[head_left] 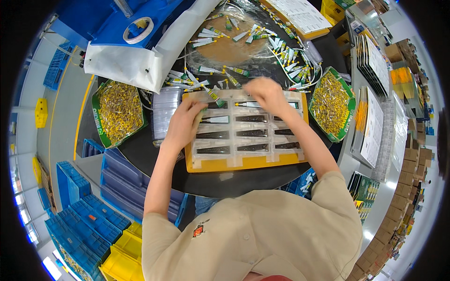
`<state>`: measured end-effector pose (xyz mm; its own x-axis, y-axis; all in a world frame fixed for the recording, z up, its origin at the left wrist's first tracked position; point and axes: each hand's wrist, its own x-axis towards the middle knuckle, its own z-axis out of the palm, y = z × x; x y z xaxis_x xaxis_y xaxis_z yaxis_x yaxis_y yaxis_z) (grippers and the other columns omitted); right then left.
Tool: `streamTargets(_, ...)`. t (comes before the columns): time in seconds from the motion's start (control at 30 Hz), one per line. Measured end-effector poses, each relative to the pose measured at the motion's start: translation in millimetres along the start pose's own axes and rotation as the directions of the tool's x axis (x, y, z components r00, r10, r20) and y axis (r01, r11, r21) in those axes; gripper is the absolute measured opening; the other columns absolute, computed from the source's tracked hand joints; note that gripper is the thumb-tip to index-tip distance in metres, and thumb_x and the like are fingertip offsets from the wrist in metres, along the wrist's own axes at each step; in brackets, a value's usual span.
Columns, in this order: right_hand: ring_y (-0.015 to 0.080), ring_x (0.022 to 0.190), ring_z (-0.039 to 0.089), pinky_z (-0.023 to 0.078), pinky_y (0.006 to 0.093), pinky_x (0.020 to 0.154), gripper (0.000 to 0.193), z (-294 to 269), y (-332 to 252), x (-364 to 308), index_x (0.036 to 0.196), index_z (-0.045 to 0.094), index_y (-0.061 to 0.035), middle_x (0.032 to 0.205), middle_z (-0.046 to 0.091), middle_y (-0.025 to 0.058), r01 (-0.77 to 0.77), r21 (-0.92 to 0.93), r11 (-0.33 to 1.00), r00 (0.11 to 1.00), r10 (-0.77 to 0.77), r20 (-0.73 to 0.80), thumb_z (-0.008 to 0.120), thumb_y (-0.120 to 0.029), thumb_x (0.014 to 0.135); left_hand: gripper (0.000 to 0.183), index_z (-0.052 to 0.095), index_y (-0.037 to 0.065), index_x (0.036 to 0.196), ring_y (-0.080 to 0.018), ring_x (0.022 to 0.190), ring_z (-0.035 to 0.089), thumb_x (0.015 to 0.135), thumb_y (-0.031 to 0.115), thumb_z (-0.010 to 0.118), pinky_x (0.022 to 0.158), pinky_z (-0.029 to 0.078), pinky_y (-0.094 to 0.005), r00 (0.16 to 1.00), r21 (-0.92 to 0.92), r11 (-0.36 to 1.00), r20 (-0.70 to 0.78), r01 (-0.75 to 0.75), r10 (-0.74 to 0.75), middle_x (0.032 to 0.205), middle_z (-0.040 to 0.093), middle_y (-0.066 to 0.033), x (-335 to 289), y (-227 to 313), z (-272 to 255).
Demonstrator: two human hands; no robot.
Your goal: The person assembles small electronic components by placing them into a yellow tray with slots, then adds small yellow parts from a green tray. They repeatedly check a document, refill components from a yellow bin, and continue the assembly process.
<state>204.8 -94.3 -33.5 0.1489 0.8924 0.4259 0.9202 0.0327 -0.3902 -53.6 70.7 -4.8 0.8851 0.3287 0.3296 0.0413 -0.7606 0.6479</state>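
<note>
A clear plastic tray (233,126) with rows of compartments sits in a yellow frame (243,164) before me. My left hand (187,117) is at its left side, fingers closed; a green end like those of the small tubes shows at the fingertips. Over the tray's far edge my right hand (266,95) is curled and closed; whatever it may hold is hidden. A white tube (215,120) lies in a left compartment, and another tube (248,104) lies in the far row. One slanted green-and-yellow tube (213,95) crosses the far left edge. The nearer compartments hold no tubes.
Loose tubes (293,63) lie scattered beyond the tray. Green boxes of small yellow-topped parts flank it, one left (119,112) and one right (330,105). Stacked clear plastic trays (166,110) stand left. A tape roll (138,30) lies on a blue surface. Blue crates (84,225) stand lower left.
</note>
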Motion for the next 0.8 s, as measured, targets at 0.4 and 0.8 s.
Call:
streamTargets(0.4,0.0227,0.092,0.06,0.045,0.0394,0.084,0.015,25.9,-29.4,35.4,0.088,0.07,-0.0136,0.093,0.069,0.0018,0.228,-0.089,0.97,0.968,-0.236,-0.087,0.072,-0.015,0.073,0.025,0.066,0.008,0.101,-0.0307,0.094,0.058,0.077,0.005,0.071,0.08,0.05,-0.0391,0.997,0.095,0.995,0.082,-0.008,0.0,0.101,0.063,-0.009,-11.1,9.6,-8.2)
streamTargets(0.8,0.0315,0.092,0.063,0.05,0.0421,0.081,0.017,39.9,-6.9,82.3,0.084,0.068,-0.0081,0.088,0.069,0.0101,-0.434,-0.359,0.826,0.792,0.54,0.285,0.075,-0.023,0.078,0.029,0.057,0.004,0.106,-0.0355,0.096,0.056,0.079,0.003,0.067,0.084,0.048,-0.0395,0.976,-0.026,0.986,0.152,0.162,-0.157,0.106,0.056,-0.0143,-65.6,40.4,21.7)
